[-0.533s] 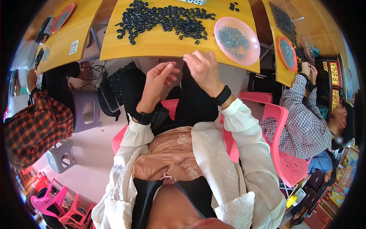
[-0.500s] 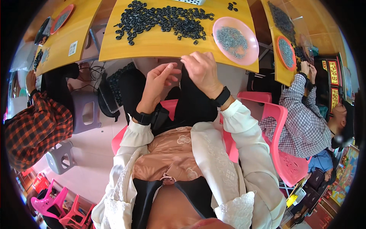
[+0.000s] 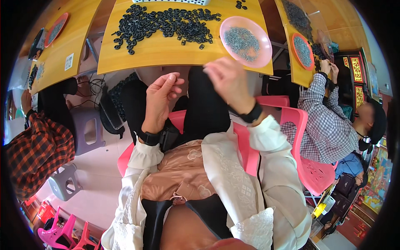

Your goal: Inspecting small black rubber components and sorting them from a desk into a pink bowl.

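Observation:
My left hand (image 3: 163, 93) is raised in front of the table's near edge, its fingers curled and the thumb against the forefinger. Whatever sits in that pinch is too small to make out. My right hand (image 3: 229, 81), blurred by motion, is beside the table edge with its fingers drawn together; their tips point toward the left hand and any held thing is hidden. Beyond the hands lies a spread of small black plastic pieces (image 3: 143, 26) with holes. A pink dish (image 3: 266, 46) at the right holds many small silvery metal pieces (image 3: 241, 41), like screws or pins.
A white perforated basket (image 3: 175, 1) stands at the far edge of the yellow table (image 3: 166, 58). Co-workers in a red-black checked shirt (image 3: 41, 154) and a grey checked shirt (image 3: 321, 129) sit at neighbouring tables. A pink chair (image 3: 310, 166) is at my right, a grey stool (image 3: 87, 129) at left.
My hands have moved apart, the right one shifting right and away from the left. The whole view has shifted, so the table appears a little farther left and higher.

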Demonstrator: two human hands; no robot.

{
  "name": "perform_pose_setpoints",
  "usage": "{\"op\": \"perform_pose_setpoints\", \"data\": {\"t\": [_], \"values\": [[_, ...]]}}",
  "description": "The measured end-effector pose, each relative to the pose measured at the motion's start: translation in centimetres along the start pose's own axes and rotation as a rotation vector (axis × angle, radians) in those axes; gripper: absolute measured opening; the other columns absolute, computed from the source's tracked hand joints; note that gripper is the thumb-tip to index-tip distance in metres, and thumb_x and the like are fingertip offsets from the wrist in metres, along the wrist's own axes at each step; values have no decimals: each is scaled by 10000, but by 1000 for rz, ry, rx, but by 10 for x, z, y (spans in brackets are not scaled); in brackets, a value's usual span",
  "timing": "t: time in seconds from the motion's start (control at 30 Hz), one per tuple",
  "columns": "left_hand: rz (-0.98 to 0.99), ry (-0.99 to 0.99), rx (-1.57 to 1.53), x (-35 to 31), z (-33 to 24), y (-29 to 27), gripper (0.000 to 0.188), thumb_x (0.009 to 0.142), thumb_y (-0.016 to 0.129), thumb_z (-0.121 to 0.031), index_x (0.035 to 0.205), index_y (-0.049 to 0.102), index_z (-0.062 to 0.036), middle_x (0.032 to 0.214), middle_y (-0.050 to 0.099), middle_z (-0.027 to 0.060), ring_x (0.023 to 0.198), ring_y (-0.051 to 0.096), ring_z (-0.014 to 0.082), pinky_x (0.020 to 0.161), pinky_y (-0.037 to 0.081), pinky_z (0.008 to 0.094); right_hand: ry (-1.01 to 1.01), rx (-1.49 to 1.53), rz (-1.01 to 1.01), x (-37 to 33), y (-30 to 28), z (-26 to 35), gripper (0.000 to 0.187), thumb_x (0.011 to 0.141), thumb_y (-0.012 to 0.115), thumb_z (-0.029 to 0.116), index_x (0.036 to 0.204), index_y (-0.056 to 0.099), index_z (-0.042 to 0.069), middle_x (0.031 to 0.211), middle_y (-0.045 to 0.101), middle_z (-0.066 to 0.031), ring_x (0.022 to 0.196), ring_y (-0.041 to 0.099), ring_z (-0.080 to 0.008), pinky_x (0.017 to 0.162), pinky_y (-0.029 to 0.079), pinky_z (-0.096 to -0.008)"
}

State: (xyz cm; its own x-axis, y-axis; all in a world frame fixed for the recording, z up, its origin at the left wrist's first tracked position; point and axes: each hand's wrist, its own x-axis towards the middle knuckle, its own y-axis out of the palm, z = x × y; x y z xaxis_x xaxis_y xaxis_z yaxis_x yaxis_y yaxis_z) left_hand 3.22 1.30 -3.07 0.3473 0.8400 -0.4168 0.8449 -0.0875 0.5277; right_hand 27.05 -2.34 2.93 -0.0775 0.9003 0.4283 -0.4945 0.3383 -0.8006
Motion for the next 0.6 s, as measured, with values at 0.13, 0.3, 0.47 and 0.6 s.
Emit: {"op": "perform_pose_setpoints", "data": {"t": [0.13,0.3,0.47,0.6], "values": [[26,16,28,2,-2,-2,234,1069,680,-194,1205,757,-20,959,773,48,746,666,73,668,509,187,415,-178,-3,2,-49,-120,191,906,782,234,989,809,64,886,773,-130,805,757,-278,746,578,-382],[72,11,36,-1,5,5,230,1067,682,-182,1211,752,-18,953,768,45,756,668,76,696,525,196,671,-347,67,14,-64,-175,239,885,812,314,990,838,101,885,795,-127,820,774,-286,744,584,-381],[76,38,16,-6,2,5,229,1066,680,-161,1228,746,-14,964,767,44,775,675,77,717,540,201,775,-328,226,34,-54,-167,226,894,789,332,931,852,119,868,799,-115,817,773,-264,757,580,-387],[76,42,12,-9,-2,1,239,1065,682,-162,1241,744,-14,965,767,43,781,675,76,718,539,199,774,-280,269,37,-42,-175,223,888,789,322,892,853,108,839,801,-98,809,771,-260,763,580,-380]]}}
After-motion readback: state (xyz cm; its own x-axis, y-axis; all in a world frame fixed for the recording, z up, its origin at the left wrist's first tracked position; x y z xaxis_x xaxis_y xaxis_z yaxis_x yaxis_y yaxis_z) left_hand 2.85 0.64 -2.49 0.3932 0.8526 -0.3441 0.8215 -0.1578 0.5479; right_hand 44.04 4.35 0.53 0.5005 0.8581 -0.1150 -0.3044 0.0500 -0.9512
